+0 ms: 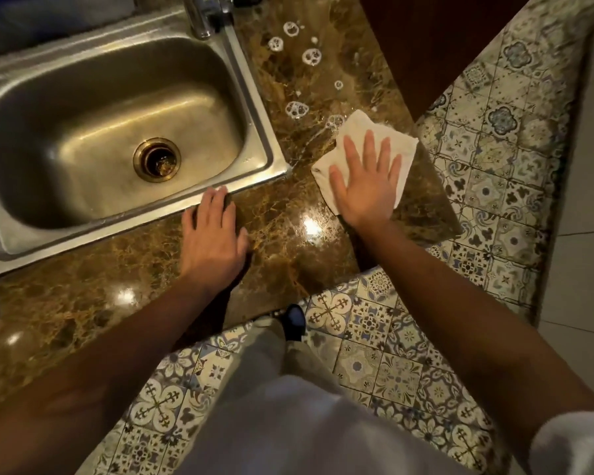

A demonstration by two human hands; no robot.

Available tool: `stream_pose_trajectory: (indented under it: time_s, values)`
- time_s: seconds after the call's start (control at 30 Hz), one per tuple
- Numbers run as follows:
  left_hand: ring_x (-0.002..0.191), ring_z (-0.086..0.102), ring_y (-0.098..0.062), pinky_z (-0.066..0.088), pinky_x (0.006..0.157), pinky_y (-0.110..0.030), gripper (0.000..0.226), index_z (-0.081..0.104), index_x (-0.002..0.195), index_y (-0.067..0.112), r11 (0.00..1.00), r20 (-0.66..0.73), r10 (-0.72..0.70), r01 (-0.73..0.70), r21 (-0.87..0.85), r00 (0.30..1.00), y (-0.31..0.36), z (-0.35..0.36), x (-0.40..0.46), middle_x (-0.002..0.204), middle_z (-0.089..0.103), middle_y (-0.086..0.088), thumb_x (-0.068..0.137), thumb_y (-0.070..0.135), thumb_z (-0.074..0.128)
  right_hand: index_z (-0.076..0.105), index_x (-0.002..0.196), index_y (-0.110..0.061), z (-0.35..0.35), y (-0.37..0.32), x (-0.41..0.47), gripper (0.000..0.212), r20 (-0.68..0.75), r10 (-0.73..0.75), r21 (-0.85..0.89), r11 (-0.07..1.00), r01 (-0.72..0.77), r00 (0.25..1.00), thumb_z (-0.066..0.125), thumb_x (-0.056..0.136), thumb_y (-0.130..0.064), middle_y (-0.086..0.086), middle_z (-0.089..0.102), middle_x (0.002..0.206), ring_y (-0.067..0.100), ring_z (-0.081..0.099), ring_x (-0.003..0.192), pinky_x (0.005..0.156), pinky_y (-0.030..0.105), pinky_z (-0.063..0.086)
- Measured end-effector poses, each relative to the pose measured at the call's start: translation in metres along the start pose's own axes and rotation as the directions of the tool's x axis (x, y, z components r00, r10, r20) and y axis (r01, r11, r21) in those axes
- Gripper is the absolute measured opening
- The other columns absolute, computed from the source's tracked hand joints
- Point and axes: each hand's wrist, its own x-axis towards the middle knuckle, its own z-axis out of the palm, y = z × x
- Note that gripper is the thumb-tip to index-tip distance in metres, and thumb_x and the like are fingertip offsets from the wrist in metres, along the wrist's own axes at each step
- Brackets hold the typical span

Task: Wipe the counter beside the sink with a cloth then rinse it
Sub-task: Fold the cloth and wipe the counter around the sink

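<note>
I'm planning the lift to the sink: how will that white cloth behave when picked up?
The cloth lies flat and folded under the right hand, so it likely droops when lifted. It sits by foam patches on the wet counter, so it is probably damp, heavier, perhaps dripping.

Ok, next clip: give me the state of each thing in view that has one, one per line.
cloth: spread flat on the counter, pressed under the right hand
right hand: open, palm down on the cloth
left hand: open, flat on the counter, fingertips at the sink rim
counter: glossy, soap-bubble patches beyond the cloth
sink: empty, drain open
faucet: no water visibly running
</note>
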Motion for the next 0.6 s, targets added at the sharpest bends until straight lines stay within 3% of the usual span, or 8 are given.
stream_pose_trajectory:
  time_s: [0.1,0.2,0.4,0.6]
  values:
    - [0.159,0.016,-0.039,0.015,0.126,-0.063,0.062,0.043,0.152,0.004,0.995,-0.052,0.093,-0.095,-0.037,0.994,0.006,-0.001,0.025,0.168,0.029,-0.021,0.102,0.04,0.041,0.014,0.165,-0.035,0.002,-0.027,0.031,0.064,0.022,-0.002,-0.024,1.0,0.002,1.0,0.018,0.106,-0.061,0.008,0.007,0.175,0.038,-0.002,0.16,0.126,0.062,0.001]
    - [0.161,0.014,-0.038,0.014,0.127,-0.062,0.066,0.037,0.158,0.003,0.992,-0.079,0.095,-0.101,-0.076,0.992,0.02,0.001,0.053,0.171,0.024,-0.02,0.102,0.037,0.047,0.015,0.164,-0.036,0.004,-0.05,0.058,0.064,0.035,-0.034,-0.042,0.998,0.036,0.999,0.018,0.106,-0.061,0.009,0.007,0.174,0.039,-0.001,0.16,0.125,0.064,0.001]
    - [0.159,0.019,-0.04,0.019,0.126,-0.06,0.068,0.036,0.157,-0.002,0.991,-0.096,0.133,-0.135,-0.009,0.986,0.032,0.012,0.09,0.168,0.029,-0.023,0.104,0.041,0.041,0.014,0.165,-0.036,0.001,-0.068,0.106,0.066,0.072,-0.017,-0.057,0.998,0.021,0.997,0.018,0.105,-0.063,0.011,0.005,0.175,0.041,-0.002,0.159,0.125,0.065,0.001]
    - [0.159,0.02,-0.037,0.016,0.128,-0.057,0.067,0.036,0.157,0.0,0.989,-0.116,0.143,-0.145,-0.005,0.983,0.033,0.02,0.091,0.168,0.03,-0.021,0.105,0.042,0.042,0.019,0.164,-0.032,0.001,-0.03,0.029,0.068,0.038,0.097,-0.027,0.995,-0.096,0.995,0.021,0.104,-0.064,0.014,0.007,0.174,0.041,0.001,0.159,0.125,0.064,0.003]
